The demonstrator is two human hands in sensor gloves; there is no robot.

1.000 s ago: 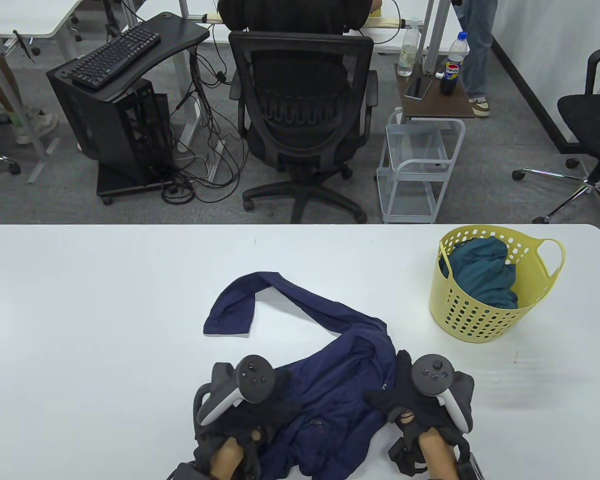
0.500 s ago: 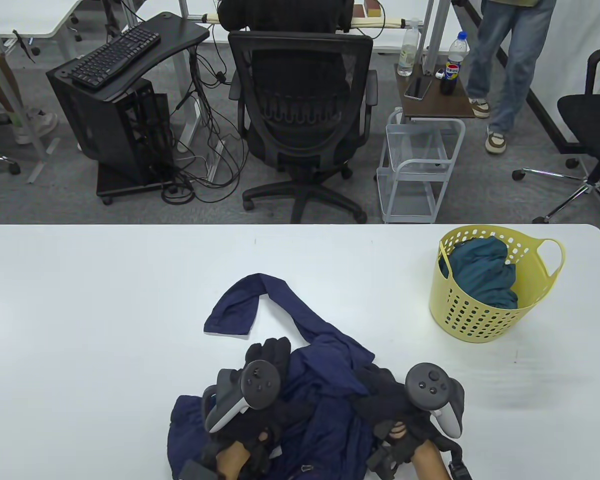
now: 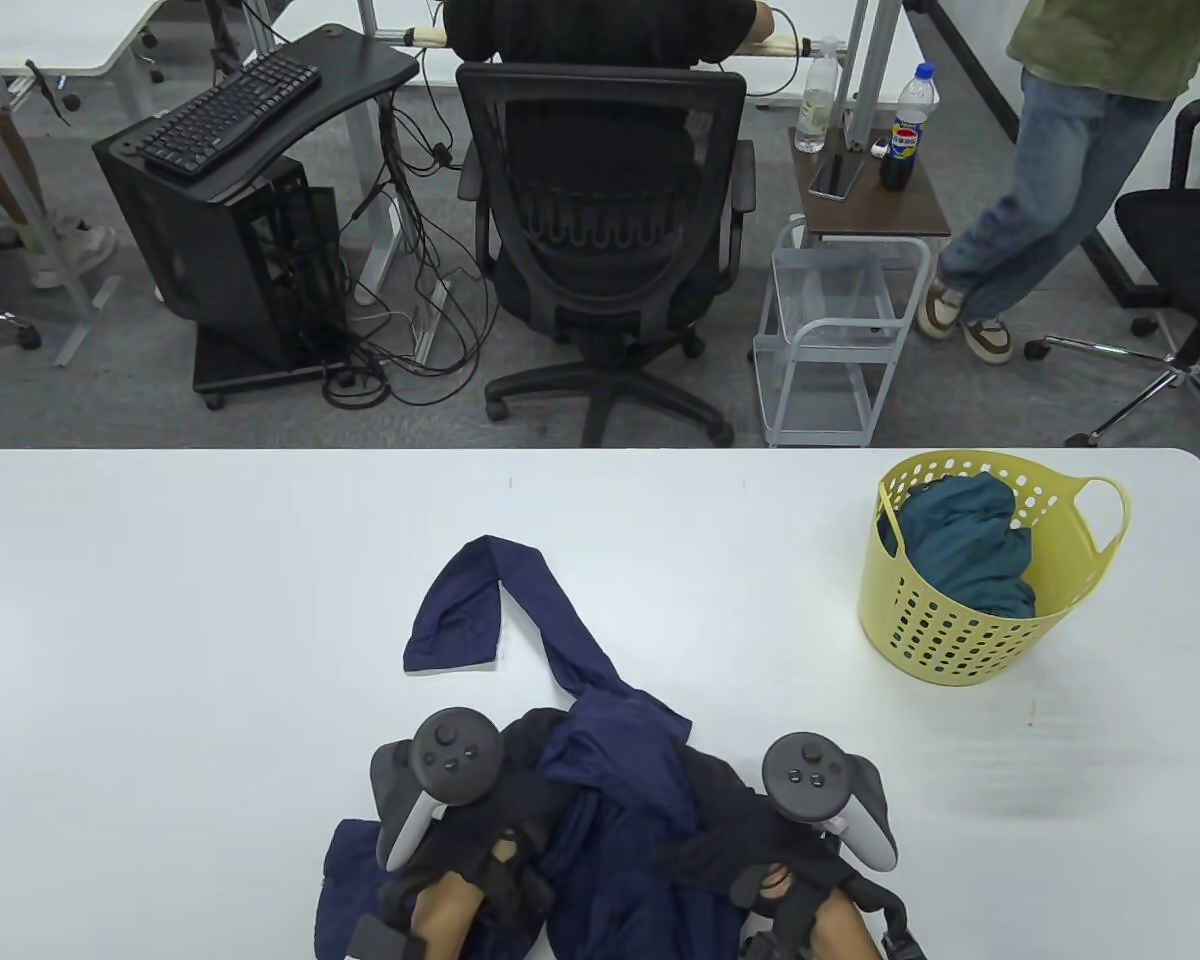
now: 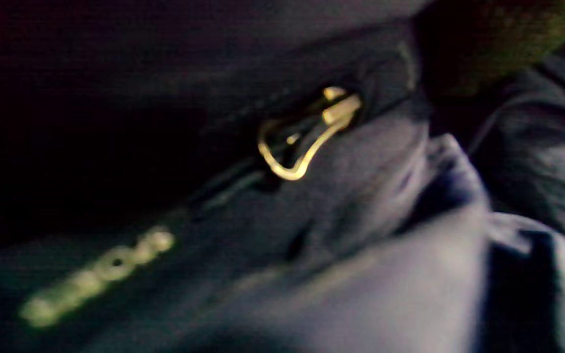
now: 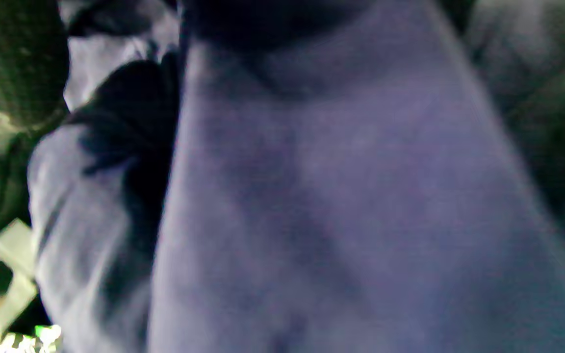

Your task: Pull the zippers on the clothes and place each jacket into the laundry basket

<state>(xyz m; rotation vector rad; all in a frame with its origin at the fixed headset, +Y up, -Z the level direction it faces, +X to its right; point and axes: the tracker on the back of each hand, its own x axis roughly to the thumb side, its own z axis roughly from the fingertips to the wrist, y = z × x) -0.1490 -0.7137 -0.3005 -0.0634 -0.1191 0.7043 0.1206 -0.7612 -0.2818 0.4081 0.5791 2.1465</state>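
A navy jacket [image 3: 610, 800] lies bunched at the table's front edge, with one sleeve [image 3: 460, 610] trailing away across the white table [image 3: 210, 600]. My left hand [image 3: 525, 745] grips the heap on its left side and my right hand [image 3: 720, 800] grips it on the right, the fingers of both partly buried in cloth. The left wrist view shows a metal zipper pull [image 4: 307, 132] on dark fabric, blurred. Navy cloth [image 5: 336, 196] fills the right wrist view. The yellow laundry basket [image 3: 960, 640] stands at the right and holds a teal jacket [image 3: 960, 545].
Beyond the table's far edge are a black office chair [image 3: 600, 200], a small wire cart [image 3: 830, 340] and a person's legs [image 3: 1040, 220] at the back right. Bare table lies between the jacket and the basket.
Both hands have gathered the jacket into a tighter heap and drawn it left and toward the front edge; the sleeve followed. A person walked in at the back right.
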